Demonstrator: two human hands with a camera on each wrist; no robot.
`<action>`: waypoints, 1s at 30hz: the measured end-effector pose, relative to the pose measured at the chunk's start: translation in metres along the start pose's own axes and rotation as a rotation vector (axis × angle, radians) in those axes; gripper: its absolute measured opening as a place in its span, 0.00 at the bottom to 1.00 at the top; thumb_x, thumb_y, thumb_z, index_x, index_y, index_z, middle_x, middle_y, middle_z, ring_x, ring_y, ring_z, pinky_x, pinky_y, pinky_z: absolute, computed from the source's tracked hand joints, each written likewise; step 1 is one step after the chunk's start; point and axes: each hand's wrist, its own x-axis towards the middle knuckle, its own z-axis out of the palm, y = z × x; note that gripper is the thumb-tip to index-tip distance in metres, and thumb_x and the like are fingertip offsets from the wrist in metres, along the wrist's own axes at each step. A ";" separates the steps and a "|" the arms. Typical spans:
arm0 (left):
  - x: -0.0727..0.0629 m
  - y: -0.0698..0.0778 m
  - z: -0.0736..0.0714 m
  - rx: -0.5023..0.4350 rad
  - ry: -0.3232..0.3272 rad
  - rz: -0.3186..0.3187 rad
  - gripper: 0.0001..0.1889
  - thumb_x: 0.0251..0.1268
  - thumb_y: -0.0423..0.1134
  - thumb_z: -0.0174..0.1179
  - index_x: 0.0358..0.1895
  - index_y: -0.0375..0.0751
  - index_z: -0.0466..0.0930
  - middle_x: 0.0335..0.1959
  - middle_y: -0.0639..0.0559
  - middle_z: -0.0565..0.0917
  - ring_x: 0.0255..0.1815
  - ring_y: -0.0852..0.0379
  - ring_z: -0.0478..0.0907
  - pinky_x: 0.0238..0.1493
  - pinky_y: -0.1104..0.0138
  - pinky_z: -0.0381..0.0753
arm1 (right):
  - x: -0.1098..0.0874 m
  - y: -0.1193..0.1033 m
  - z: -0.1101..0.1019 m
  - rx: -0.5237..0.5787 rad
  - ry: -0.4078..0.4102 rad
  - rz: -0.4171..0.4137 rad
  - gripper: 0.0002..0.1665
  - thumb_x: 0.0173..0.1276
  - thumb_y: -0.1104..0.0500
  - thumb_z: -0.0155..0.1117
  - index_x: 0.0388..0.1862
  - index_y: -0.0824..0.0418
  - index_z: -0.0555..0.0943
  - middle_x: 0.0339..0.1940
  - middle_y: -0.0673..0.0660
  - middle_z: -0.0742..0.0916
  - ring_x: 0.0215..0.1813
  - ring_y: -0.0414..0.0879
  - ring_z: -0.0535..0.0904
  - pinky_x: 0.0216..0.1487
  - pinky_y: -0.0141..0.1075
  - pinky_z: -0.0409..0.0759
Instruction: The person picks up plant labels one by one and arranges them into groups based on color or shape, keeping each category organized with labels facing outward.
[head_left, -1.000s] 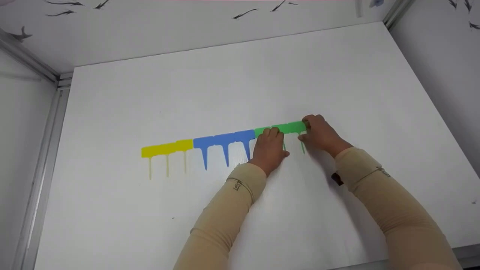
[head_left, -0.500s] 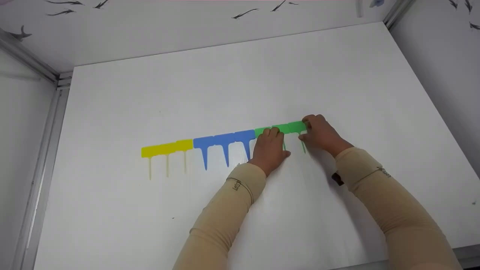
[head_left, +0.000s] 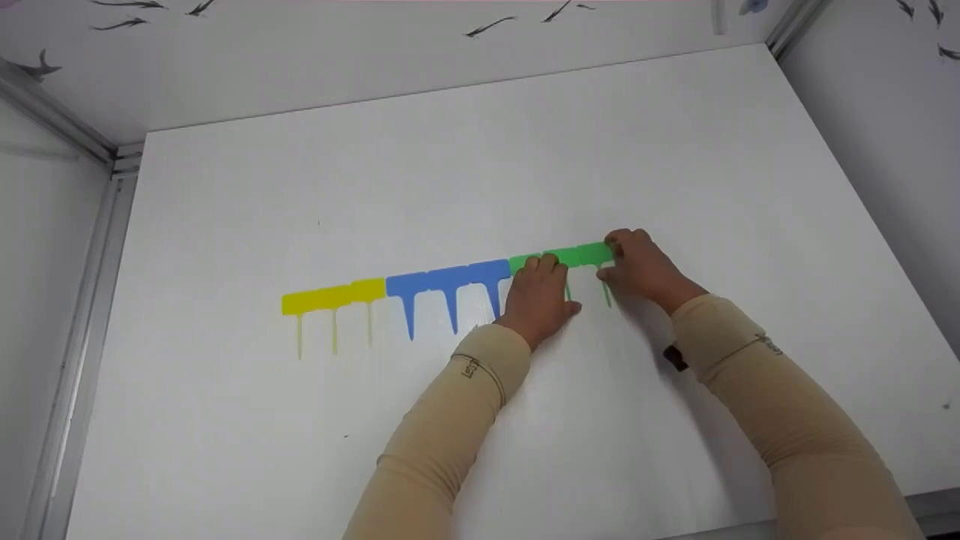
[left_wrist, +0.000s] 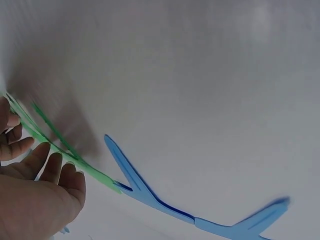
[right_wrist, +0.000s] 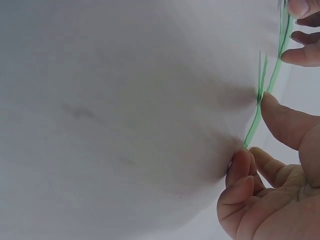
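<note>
Several flat T-shaped plastic plant tags lie edge to edge in one slanting row: yellow ones (head_left: 330, 297) at left, blue ones (head_left: 450, 277) in the middle, green ones (head_left: 596, 254) at right. Their stakes point toward the person. Over the green part, my left hand (head_left: 536, 304) holds a tag with curled fingers, its thumb out to the right and its palm hiding some stakes. At the row's right end my right hand (head_left: 645, 270) pinches the last green tag (right_wrist: 254, 122) between thumb and fingers. In the left wrist view, green meets a blue tag (left_wrist: 137, 187).
A white board (head_left: 225, 435) bears the row. Around it stand pale walls (head_left: 337, 52) with dark bird-like marks, and a metal frame rail (head_left: 71, 360) runs along the left. Beneath the right wrist a small dark object (head_left: 675, 357) shows.
</note>
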 end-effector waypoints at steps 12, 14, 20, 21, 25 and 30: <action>-0.003 -0.001 -0.015 -0.142 0.046 0.040 0.30 0.67 0.54 0.59 0.67 0.43 0.69 0.67 0.49 0.67 0.67 0.53 0.62 0.68 0.64 0.63 | -0.007 -0.002 -0.010 0.120 0.120 -0.075 0.35 0.73 0.55 0.57 0.72 0.68 0.58 0.60 0.69 0.69 0.60 0.61 0.67 0.57 0.53 0.70; -0.005 -0.005 -0.019 -0.157 0.053 0.030 0.30 0.67 0.54 0.58 0.68 0.43 0.68 0.67 0.49 0.67 0.67 0.53 0.61 0.69 0.64 0.63 | -0.010 -0.003 -0.012 0.136 0.148 -0.099 0.35 0.74 0.53 0.56 0.72 0.67 0.58 0.62 0.69 0.68 0.62 0.61 0.66 0.58 0.54 0.69; -0.014 -0.025 -0.037 -0.189 0.101 -0.012 0.31 0.68 0.51 0.58 0.70 0.42 0.65 0.69 0.48 0.65 0.71 0.52 0.59 0.71 0.62 0.59 | -0.019 -0.007 -0.019 0.150 0.205 -0.160 0.36 0.74 0.50 0.55 0.72 0.67 0.58 0.67 0.68 0.66 0.66 0.61 0.64 0.63 0.55 0.65; -0.016 -0.028 -0.040 -0.198 0.108 -0.023 0.31 0.68 0.51 0.58 0.70 0.42 0.65 0.70 0.48 0.65 0.71 0.52 0.58 0.72 0.62 0.58 | -0.021 -0.008 -0.020 0.153 0.214 -0.165 0.36 0.74 0.49 0.55 0.72 0.66 0.58 0.67 0.67 0.66 0.66 0.61 0.64 0.64 0.55 0.64; -0.023 -0.043 -0.051 -0.250 0.137 -0.064 0.32 0.68 0.50 0.59 0.70 0.40 0.64 0.71 0.46 0.63 0.73 0.50 0.55 0.73 0.62 0.55 | -0.029 -0.011 -0.024 0.153 0.254 -0.184 0.36 0.74 0.49 0.55 0.73 0.65 0.58 0.70 0.65 0.65 0.68 0.60 0.62 0.65 0.56 0.63; -0.033 -0.062 -0.061 -0.282 0.194 -0.101 0.32 0.67 0.48 0.61 0.69 0.38 0.64 0.72 0.45 0.61 0.74 0.48 0.53 0.74 0.60 0.54 | -0.037 -0.019 -0.030 0.099 0.311 -0.207 0.37 0.74 0.49 0.56 0.73 0.65 0.58 0.72 0.65 0.63 0.72 0.60 0.59 0.69 0.56 0.59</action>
